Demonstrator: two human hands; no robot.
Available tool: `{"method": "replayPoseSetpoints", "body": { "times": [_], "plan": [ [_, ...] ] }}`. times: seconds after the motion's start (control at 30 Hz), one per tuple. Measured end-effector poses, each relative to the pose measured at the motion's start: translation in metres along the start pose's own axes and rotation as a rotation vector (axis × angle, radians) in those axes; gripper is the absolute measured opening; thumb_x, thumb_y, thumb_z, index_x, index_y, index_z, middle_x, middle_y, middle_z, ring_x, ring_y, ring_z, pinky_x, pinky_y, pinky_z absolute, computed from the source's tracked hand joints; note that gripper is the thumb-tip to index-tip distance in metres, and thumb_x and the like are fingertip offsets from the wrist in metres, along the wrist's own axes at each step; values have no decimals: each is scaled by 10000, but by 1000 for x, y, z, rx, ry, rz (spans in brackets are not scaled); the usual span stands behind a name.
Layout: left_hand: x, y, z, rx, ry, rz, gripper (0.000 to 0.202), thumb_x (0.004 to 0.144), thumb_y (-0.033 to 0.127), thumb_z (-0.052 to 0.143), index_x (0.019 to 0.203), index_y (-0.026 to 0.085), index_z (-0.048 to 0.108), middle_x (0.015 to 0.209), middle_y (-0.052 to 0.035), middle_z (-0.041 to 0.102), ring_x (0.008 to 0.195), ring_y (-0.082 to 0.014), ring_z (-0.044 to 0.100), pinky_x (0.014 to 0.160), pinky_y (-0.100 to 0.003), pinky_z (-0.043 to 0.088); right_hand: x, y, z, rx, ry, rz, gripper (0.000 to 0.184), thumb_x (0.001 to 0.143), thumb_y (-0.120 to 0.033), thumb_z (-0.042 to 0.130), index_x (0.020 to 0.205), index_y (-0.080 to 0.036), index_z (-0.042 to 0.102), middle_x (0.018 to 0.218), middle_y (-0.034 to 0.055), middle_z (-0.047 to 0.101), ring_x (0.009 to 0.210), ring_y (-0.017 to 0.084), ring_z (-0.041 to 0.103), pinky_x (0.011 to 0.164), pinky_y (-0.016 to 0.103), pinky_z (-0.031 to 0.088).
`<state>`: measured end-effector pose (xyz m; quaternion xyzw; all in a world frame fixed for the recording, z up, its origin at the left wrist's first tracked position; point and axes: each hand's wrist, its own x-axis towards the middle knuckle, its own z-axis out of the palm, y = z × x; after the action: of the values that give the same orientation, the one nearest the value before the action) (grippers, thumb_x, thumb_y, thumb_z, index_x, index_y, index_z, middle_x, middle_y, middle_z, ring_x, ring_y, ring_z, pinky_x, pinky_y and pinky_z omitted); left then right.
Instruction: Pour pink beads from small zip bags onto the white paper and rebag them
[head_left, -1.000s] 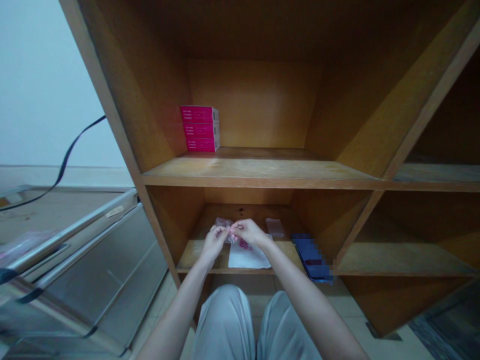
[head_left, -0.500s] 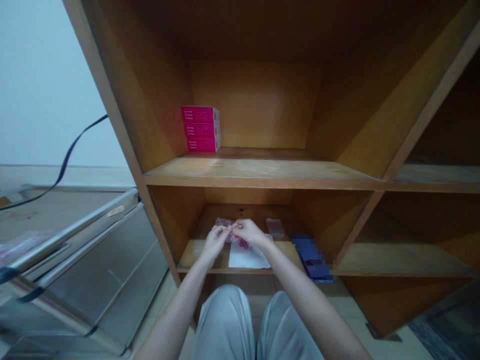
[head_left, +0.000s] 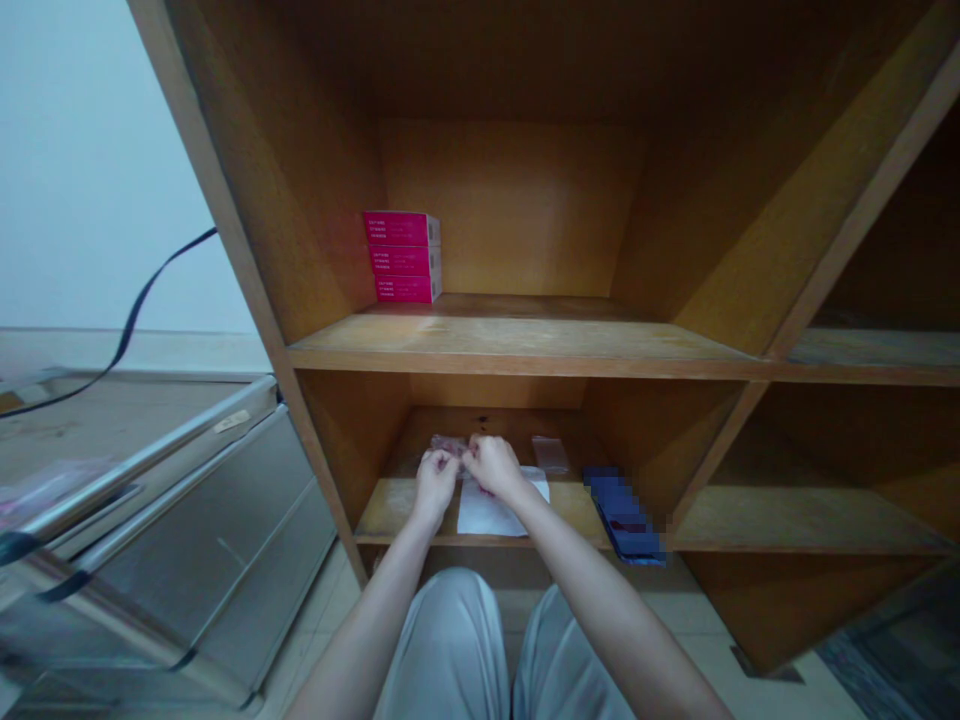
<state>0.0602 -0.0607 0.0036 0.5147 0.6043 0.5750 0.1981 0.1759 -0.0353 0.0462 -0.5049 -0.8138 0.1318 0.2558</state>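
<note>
Over the lower shelf, my left hand (head_left: 436,482) and my right hand (head_left: 495,466) are close together, their fingers pinched. What lies between the fingertips is too small and blurred to name. Just behind and between them shows a clear plastic bag (head_left: 448,443) with pinkish contents; whether the fingers grip it I cannot tell. Beneath my right hand a white sheet of paper (head_left: 491,515) rests on the shelf, and the small red pile on it is mostly covered by that hand. A flat clear packet (head_left: 551,455) lies farther back to the right.
A dark blue phone-like object (head_left: 624,515), partly pixelated, juts past the lower shelf's front edge. Stacked pink boxes (head_left: 405,258) stand on the upper shelf (head_left: 525,335). At the left is a metal-framed cart (head_left: 187,540). My knees (head_left: 457,630) are below the shelf.
My right hand has turned so its back faces up more, covering more of the red pile. My left wrist has shifted slightly right. The fingertips are a little farther apart.
</note>
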Motion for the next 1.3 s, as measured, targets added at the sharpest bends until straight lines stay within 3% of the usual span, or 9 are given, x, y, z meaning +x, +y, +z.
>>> {"method": "replayPoseSetpoints", "body": {
  "times": [0.2,0.33,0.47,0.63,0.77,0.93,1.13,1.3],
  "plan": [
    [-2,-1,0,-68,-16,-54,166,646,243,462,501,170,501,570,3,489,617,-144,453,594,-244,326,1,10,-2,-46,44,131,165,739,-272,508,771,-149,612,752,130,647,691,203,586,599,258,357],
    [-2,-2,1,-93,-23,-65,172,643,250,478,499,163,517,561,3,501,608,-140,465,584,-240,336,-3,12,-6,-10,13,9,205,757,-182,457,903,-162,601,787,97,658,740,192,597,645,244,366],
    [-3,-2,4,-145,-50,-96,168,636,266,523,517,150,547,585,-5,528,630,-143,493,603,-247,366,-4,14,-8,39,-54,-112,278,759,-112,414,895,-190,643,863,83,670,818,188,600,716,241,379],
    [-4,0,5,-545,-86,-200,214,633,305,590,767,140,572,786,-39,602,734,-147,560,686,-283,429,3,27,-8,238,-35,-160,265,737,-140,454,878,-184,674,938,82,661,841,191,603,755,259,408],
    [-4,0,0,-752,-153,-272,258,621,255,622,844,142,558,870,-61,610,786,-160,583,700,-301,453,9,35,-10,550,-56,-73,224,666,-175,524,826,-153,679,851,76,679,745,180,616,686,262,447],
    [-3,-1,-3,-818,-168,-296,329,599,183,650,914,145,562,941,-73,602,780,-149,587,688,-277,466,11,40,-8,824,-91,35,256,591,-153,524,794,-127,677,786,60,679,667,155,599,639,259,450],
    [-4,0,-4,-858,-234,-275,373,611,159,658,966,153,548,1002,-78,592,833,-155,594,751,-284,465,7,46,-5,867,-207,38,261,631,-199,525,837,-139,674,698,25,665,550,102,525,557,221,399],
    [-6,4,-7,-877,-241,-292,481,614,141,664,1056,219,489,1038,-45,581,841,-143,599,746,-274,483,4,43,-14,846,-303,-29,237,653,-355,589,613,-129,647,552,3,598,504,87,470,516,205,352]
  ]
}}
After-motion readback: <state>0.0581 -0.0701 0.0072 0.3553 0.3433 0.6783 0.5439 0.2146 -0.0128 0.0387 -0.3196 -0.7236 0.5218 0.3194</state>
